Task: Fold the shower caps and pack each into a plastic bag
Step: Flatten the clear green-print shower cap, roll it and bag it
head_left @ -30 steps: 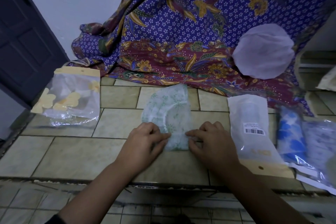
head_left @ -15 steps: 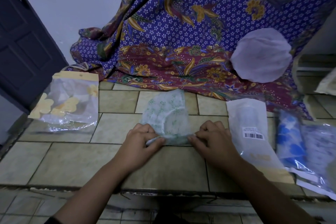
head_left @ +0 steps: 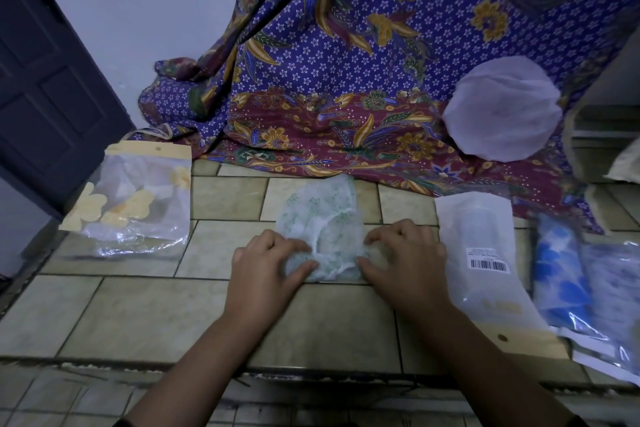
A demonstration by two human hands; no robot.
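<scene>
A white shower cap with green print (head_left: 320, 218) lies on the tiled counter (head_left: 138, 308), its near edge rolled up over itself. My left hand (head_left: 266, 263) pinches the left end of that folded edge and my right hand (head_left: 405, 260) pinches the right end. Right of my right hand lies a plastic bag with a barcode label and tan header (head_left: 481, 263). A plain white shower cap (head_left: 502, 111) sits spread round on the patterned cloth at the back right.
A bag holding a yellow-flower cap (head_left: 135, 204) lies at the left. Bagged blue-patterned caps (head_left: 561, 274) are stacked at the right edge. Purple and maroon batik cloth (head_left: 346, 80) drapes across the back. A dark door (head_left: 45, 80) stands at the left.
Both hands have lifted the cap's near edge and folded it away from me, so the cap now looks shorter. The hands moved slightly farther from me.
</scene>
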